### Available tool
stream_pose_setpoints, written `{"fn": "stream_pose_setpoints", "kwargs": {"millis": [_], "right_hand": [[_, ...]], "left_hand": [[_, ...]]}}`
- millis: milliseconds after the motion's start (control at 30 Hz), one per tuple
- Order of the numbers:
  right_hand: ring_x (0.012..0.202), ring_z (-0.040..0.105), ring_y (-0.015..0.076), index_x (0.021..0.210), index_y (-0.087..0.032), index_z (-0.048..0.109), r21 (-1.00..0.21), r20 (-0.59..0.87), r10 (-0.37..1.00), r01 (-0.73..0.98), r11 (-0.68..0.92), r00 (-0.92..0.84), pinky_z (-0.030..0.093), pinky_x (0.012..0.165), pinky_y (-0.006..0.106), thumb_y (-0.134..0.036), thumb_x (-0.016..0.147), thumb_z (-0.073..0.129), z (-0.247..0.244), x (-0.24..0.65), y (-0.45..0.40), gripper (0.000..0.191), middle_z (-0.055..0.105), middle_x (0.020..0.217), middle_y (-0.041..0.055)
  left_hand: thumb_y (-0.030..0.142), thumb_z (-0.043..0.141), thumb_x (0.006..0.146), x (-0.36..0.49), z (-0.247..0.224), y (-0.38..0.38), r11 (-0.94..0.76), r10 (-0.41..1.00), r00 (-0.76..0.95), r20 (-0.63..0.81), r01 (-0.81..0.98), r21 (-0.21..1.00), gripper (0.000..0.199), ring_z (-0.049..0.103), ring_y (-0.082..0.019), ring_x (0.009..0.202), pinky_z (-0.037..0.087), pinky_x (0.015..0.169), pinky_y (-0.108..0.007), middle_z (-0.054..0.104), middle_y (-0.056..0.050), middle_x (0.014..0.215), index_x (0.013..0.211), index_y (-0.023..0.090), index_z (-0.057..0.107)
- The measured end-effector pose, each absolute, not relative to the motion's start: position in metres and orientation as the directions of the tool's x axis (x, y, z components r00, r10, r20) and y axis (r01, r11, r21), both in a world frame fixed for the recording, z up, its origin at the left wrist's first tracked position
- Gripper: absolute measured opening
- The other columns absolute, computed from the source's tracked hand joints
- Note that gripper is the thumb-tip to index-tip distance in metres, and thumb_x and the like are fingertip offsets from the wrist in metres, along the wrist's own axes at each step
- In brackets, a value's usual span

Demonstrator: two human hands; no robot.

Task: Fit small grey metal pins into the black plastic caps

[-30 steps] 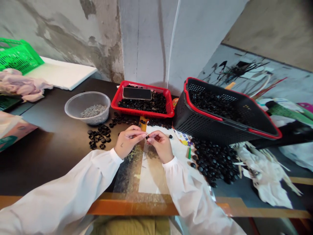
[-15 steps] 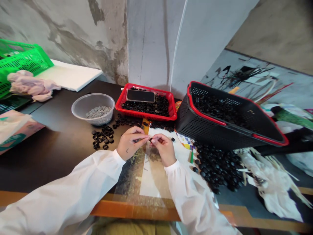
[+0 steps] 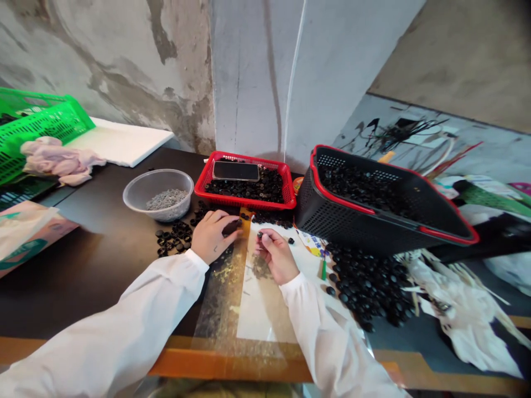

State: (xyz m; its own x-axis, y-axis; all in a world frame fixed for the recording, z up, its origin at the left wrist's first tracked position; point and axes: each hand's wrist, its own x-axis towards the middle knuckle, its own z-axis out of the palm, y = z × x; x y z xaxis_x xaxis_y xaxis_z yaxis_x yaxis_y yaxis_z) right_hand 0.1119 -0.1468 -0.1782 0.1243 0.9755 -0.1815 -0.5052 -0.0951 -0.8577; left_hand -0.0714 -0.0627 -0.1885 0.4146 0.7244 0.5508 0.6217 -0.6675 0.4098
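My left hand [image 3: 213, 236] is over the table beside the small black caps [image 3: 179, 236], its thumb apart from the fingers and nothing visible in it. Some dark parts lie under and just beyond its fingertips. Between the thumb and fingers of my right hand [image 3: 277, 255] is a small round black part [image 3: 260, 235], raised over the white sheet [image 3: 259, 309]. Another small black piece [image 3: 291, 241] rests on the sheet just right of that hand. Close behind both hands is a row of little black parts [image 3: 271, 220].
A clear bowl [image 3: 129, 194] of small metal pieces stands left of a red basket [image 3: 201, 188] with black parts and a phone [image 3: 235, 171]. A dark basket [image 3: 336, 224] and a heap of black caps [image 3: 373, 282] are right. A tissue box [image 3: 53, 235] is left.
My hands were together at the fingertips. Now they are apart: the left has moved left with its fingers loosened, and the right keeps a small black part. The view has tilted slightly.
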Motion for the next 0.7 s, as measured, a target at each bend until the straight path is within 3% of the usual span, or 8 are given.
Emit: {"fn": "stream_pose_setpoints", "kwargs": {"millis": [133, 333, 433, 533, 633, 700], "right_hand": [[0.059, 0.060, 0.0091, 0.086, -0.024, 0.068, -0.834, -0.166, 0.980, -0.546, -0.080, 0.110, 0.055, 0.058, 0.023, -0.045, 0.060, 0.091, -0.178, 0.111, -0.146, 0.040, 0.068, 0.075, -0.0021], [0.063, 0.063, 0.0100, 0.084, -0.024, 0.069, -0.844, -0.168, 0.978, -0.530, -0.079, 0.121, 0.057, 0.062, 0.024, -0.036, 0.056, 0.093, -0.180, 0.110, -0.147, 0.039, 0.069, 0.080, -0.0021], [0.061, 0.063, 0.0103, 0.083, -0.024, 0.068, -0.854, -0.158, 0.979, -0.516, -0.069, 0.131, 0.057, 0.060, 0.025, -0.036, 0.056, 0.093, -0.179, 0.110, -0.147, 0.038, 0.068, 0.076, -0.0031], [0.057, 0.060, 0.0096, 0.082, -0.024, 0.069, -0.860, -0.137, 0.981, -0.507, -0.050, 0.135, 0.056, 0.058, 0.025, -0.037, 0.057, 0.092, -0.178, 0.110, -0.147, 0.036, 0.064, 0.070, -0.0046], [0.056, 0.057, 0.0092, 0.082, -0.023, 0.069, -0.862, -0.124, 0.985, -0.505, -0.045, 0.123, 0.053, 0.057, 0.024, -0.037, 0.058, 0.091, -0.176, 0.110, -0.146, 0.035, 0.064, 0.070, -0.0044], [0.055, 0.057, 0.0085, 0.082, -0.023, 0.069, -0.860, -0.123, 0.986, -0.507, -0.051, 0.109, 0.052, 0.057, 0.024, -0.037, 0.058, 0.091, -0.176, 0.111, -0.146, 0.035, 0.066, 0.073, -0.0037]], "left_hand": [[0.058, 0.069, 0.082, -0.069, -0.195, -0.048, -0.609, 0.739, 0.371, 0.563, 0.726, 0.320, 0.036, 0.056, -0.023, 0.080, 0.043, 0.070, -0.035, 0.069, -0.006, 0.087, 0.089, 0.024, 0.076], [0.057, 0.069, 0.083, -0.065, -0.202, -0.039, -0.623, 0.727, 0.405, 0.554, 0.728, 0.286, 0.034, 0.054, -0.023, 0.075, 0.040, 0.066, -0.036, 0.070, -0.006, 0.084, 0.081, 0.024, 0.076], [0.055, 0.069, 0.083, -0.069, -0.201, -0.038, -0.631, 0.729, 0.424, 0.536, 0.720, 0.288, 0.031, 0.055, -0.023, 0.079, 0.041, 0.070, -0.036, 0.071, -0.006, 0.087, 0.085, 0.024, 0.076], [0.056, 0.068, 0.083, -0.071, -0.198, -0.035, -0.618, 0.738, 0.408, 0.538, 0.729, 0.296, 0.038, 0.058, -0.026, 0.087, 0.043, 0.077, -0.038, 0.071, -0.007, 0.096, 0.102, 0.024, 0.074], [0.047, 0.066, 0.086, -0.071, -0.198, -0.031, -0.613, 0.742, 0.423, 0.520, 0.743, 0.270, 0.037, 0.058, -0.029, 0.098, 0.043, 0.083, -0.041, 0.069, -0.009, 0.108, 0.116, 0.025, 0.071], [0.040, 0.064, 0.087, -0.069, -0.198, -0.030, -0.621, 0.746, 0.455, 0.486, 0.739, 0.262, 0.031, 0.057, -0.030, 0.103, 0.043, 0.087, -0.043, 0.068, -0.009, 0.111, 0.113, 0.026, 0.073]]}}
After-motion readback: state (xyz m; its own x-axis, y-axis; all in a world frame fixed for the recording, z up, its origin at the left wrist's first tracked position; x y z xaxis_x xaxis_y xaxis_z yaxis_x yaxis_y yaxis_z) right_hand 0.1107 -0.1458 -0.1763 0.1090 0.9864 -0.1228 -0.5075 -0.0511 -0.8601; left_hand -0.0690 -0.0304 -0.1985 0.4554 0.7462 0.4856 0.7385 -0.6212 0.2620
